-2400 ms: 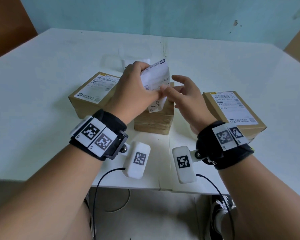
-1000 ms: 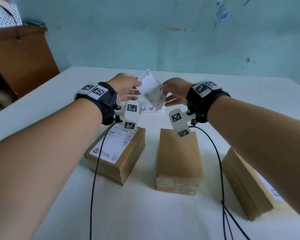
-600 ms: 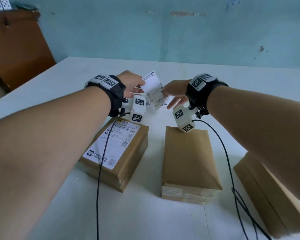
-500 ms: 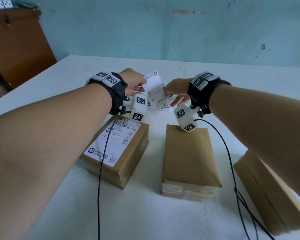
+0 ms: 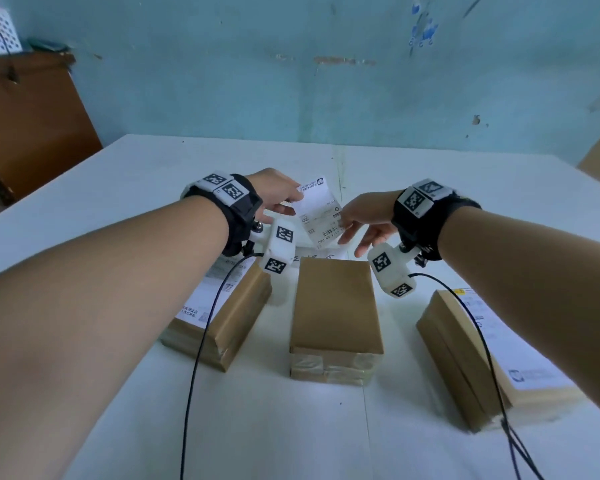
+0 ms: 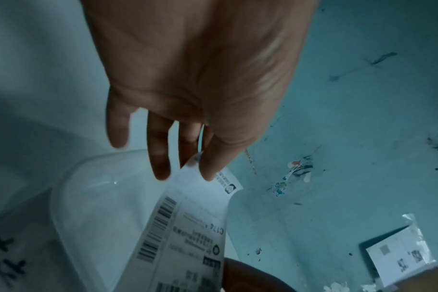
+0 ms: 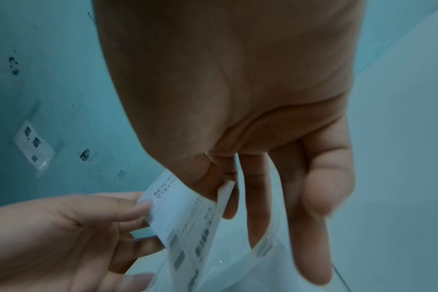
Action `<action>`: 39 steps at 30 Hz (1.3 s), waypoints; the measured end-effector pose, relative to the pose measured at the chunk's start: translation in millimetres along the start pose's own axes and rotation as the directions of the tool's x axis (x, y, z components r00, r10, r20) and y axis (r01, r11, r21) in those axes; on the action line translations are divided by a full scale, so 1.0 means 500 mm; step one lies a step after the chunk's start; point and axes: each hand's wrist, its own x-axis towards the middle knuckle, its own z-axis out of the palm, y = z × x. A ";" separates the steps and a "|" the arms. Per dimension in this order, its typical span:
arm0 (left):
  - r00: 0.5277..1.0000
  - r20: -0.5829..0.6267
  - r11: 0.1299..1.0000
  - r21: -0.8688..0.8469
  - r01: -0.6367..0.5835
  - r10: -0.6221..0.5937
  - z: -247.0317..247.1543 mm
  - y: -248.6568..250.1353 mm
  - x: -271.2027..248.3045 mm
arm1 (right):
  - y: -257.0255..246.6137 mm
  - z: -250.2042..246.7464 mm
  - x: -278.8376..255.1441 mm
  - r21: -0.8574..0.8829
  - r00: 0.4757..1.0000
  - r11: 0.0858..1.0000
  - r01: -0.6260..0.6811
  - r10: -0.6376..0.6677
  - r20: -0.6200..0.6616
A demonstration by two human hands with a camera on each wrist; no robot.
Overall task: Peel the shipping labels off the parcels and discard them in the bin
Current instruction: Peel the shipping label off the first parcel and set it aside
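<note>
A white printed paper shipping label [image 5: 321,211], peeled and tilted, is held mid-frame above a clear plastic bin [image 6: 93,201], behind three brown cardboard parcels: left [image 5: 229,317] and right [image 5: 471,355] labelled, centre [image 5: 335,313] bare.

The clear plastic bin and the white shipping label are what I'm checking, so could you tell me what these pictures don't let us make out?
- Clear plastic bin: hidden behind both hands in the head view; cut off by the left wrist frame's bottom edge.
- White shipping label: small print too small and blurred everywhere.
- Left brown cardboard parcel: its label mostly covered by the left forearm.
- Right hand: its grip hidden behind the label.
</note>
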 end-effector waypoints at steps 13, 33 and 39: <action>0.996 -0.038 0.973 0.218 -0.070 0.081 0.096 0.004 0.030 | 0.063 -0.025 -0.024 -0.014 0.994 1.000 -0.011 0.009 -0.113; 0.961 0.276 0.462 0.856 -0.234 -0.025 0.171 0.001 0.036 | 0.082 -0.005 -0.024 -0.316 0.969 0.948 -0.033 -0.047 -0.242; 0.943 0.252 0.205 0.956 -0.209 -0.215 0.170 0.009 0.046 | 0.092 0.007 -0.023 -0.250 0.991 0.968 -0.035 0.002 -0.132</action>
